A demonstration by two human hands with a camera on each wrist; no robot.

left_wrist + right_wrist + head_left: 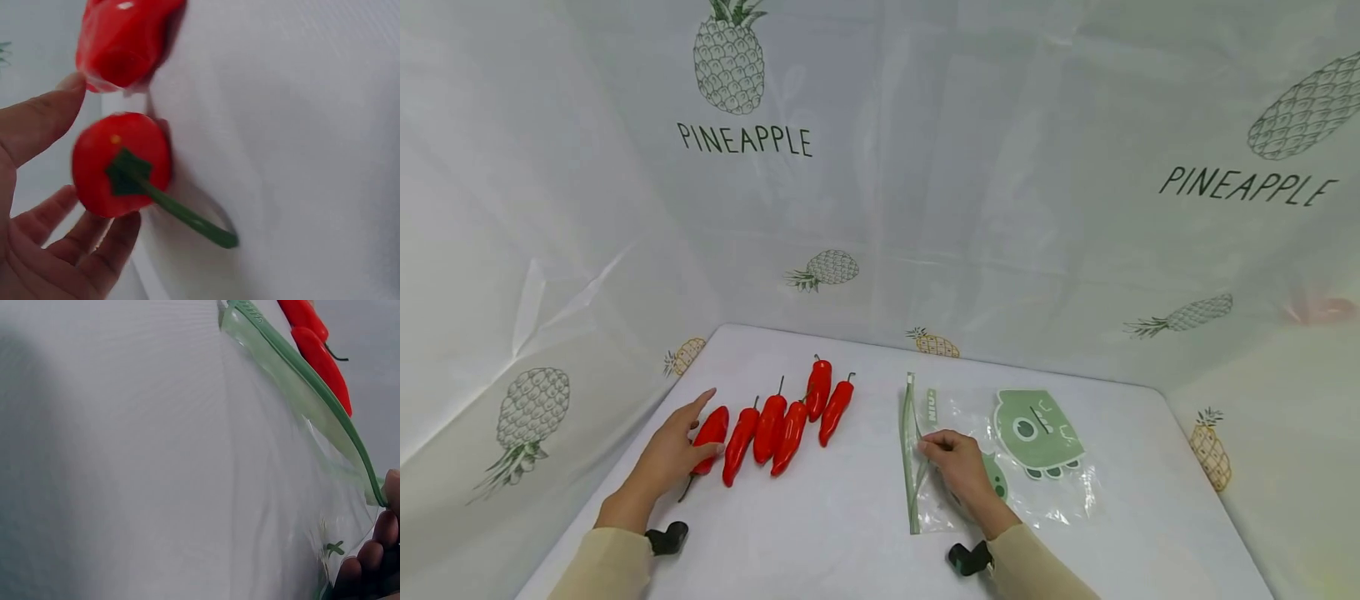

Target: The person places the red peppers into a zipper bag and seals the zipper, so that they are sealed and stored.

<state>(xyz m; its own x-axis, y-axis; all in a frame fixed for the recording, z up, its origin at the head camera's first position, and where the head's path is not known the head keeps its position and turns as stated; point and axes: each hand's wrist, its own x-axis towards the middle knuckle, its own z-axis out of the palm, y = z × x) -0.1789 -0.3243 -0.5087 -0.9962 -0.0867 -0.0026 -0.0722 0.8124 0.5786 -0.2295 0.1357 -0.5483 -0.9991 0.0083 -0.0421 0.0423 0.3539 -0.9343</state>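
On the left of the head view, my left hand [668, 448] reaches over the leftmost red chili pepper [712, 433]. The left wrist view shows this pepper [119, 169] stem-end on, its green stem [187, 215] angled toward the cloth. The thumb [47, 119] is apart from it and overlaps a neighbouring pepper [122, 47]; the other fingers lie along its far side. My right hand [958, 467] pinches the green zip edge of a clear zip bag [909, 475] with a green cartoon print. In the right wrist view that edge [312, 381] stands raised at the fingertips.
Several more red chili peppers [771, 427] lie in a loose row between the hands, stems mostly pointing away. White cloth [835, 533] covers the table. Plastic sheeting printed with pineapples [880, 208] hangs at the back and both sides.
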